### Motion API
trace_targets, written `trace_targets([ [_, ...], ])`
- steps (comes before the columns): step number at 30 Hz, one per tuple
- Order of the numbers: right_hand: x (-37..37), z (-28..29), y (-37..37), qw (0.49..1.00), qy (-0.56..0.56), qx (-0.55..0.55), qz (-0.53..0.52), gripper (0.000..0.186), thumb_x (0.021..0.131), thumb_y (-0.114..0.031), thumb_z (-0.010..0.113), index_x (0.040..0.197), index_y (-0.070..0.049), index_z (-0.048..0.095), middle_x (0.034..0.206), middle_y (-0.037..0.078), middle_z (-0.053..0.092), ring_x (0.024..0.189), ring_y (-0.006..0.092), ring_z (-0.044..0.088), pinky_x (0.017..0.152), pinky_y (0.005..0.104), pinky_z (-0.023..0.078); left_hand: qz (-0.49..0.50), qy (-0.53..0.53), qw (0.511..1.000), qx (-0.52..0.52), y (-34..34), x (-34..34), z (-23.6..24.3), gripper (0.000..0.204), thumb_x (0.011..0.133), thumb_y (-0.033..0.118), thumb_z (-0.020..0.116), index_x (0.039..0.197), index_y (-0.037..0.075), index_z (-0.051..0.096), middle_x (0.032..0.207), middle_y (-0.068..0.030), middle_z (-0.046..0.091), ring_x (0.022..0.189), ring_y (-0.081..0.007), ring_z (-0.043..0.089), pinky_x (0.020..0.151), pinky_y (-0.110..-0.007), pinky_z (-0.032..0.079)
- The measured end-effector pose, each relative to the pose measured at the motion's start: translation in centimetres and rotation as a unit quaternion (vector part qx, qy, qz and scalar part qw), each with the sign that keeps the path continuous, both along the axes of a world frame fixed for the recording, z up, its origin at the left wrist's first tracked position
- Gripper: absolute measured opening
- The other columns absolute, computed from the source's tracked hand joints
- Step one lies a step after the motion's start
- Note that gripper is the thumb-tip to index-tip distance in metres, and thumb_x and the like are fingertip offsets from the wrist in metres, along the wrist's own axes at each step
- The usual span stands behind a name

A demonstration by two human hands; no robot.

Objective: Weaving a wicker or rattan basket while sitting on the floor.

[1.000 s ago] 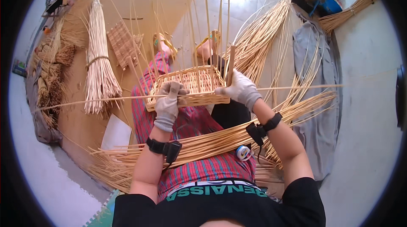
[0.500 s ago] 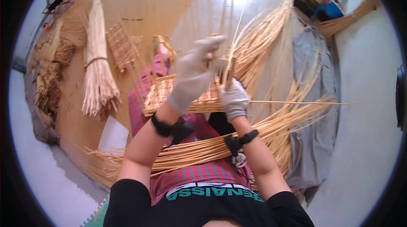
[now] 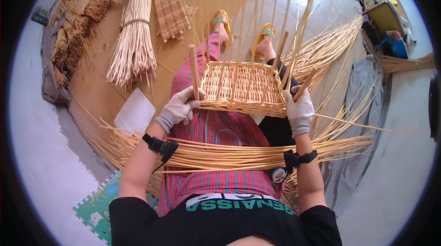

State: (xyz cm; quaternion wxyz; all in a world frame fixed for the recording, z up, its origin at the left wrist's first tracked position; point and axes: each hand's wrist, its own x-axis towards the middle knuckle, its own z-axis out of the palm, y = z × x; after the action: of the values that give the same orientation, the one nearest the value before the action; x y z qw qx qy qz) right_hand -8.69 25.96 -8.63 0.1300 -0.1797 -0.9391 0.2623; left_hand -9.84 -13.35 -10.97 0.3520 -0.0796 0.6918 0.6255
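Note:
My gloved left hand [image 3: 179,108] grips the near left corner of a shallow woven rattan basket [image 3: 241,82], beside an upright wooden stake [image 3: 193,64]. My gloved right hand [image 3: 297,110] holds the opposite near corner, thumb by another stake [image 3: 305,82]. Thin upright rods rise from the basket above my legs, and a loose strand [image 3: 349,123] extends rightward from near my right hand. A bundle of long rattan rods [image 3: 234,156] lies crosswise on the red plaid cloth over my lap.
Rattan bundles lie left [image 3: 131,48] and right [image 3: 330,43]. Woven mats [image 3: 170,11] are behind, a white sheet [image 3: 133,112] at left. A grey cloth [image 3: 356,89] runs along the right, near a cluttered shelf [image 3: 386,18]. A green foam mat [image 3: 96,209] is lower left.
My left hand, raised and blurred over the basket half a second ago, is back down at its left corner. My right hand and the basket have shifted rightward in view, as has the whole scene.

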Motion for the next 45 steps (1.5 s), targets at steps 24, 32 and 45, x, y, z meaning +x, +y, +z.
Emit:
trace_targets([
  [24,1.3,0.8,-13.2,0.956,0.026,-0.074,0.283,0.047,0.099,-0.006,0.064,0.146,-0.006,0.060,0.117,0.019,0.074,0.099,0.0355,0.074,0.084,0.0420,0.060,0.033,0.021,0.999,-0.014,1.3,0.3,0.5,0.028,0.099,-0.007,0.062,0.123,0.007,0.065,0.107,-0.0036,0.071,0.066,-0.0080,0.060,0.054,-0.025,0.052],
  [32,-1.5,3.6,-11.8,0.979,0.080,-0.124,0.144,0.034,0.100,-0.015,0.067,0.134,-0.008,0.065,0.093,0.015,0.071,0.077,0.0340,0.071,0.071,0.0424,0.058,0.089,0.028,0.996,-0.003,2.1,0.6,0.2,0.033,0.096,-0.012,0.064,0.125,0.004,0.066,0.117,-0.0089,0.074,0.111,-0.0157,0.070,0.087,-0.028,0.058],
  [45,-5.7,2.0,-10.1,0.984,-0.002,-0.068,0.167,0.046,0.108,-0.040,0.054,0.092,-0.005,0.078,0.079,0.019,0.074,0.081,0.0315,0.073,0.073,0.0444,0.055,0.076,0.005,0.997,0.002,2.2,0.0,-0.1,0.038,0.094,-0.014,0.064,0.127,0.003,0.068,0.121,-0.0102,0.074,0.107,-0.0169,0.071,0.079,-0.033,0.062],
])
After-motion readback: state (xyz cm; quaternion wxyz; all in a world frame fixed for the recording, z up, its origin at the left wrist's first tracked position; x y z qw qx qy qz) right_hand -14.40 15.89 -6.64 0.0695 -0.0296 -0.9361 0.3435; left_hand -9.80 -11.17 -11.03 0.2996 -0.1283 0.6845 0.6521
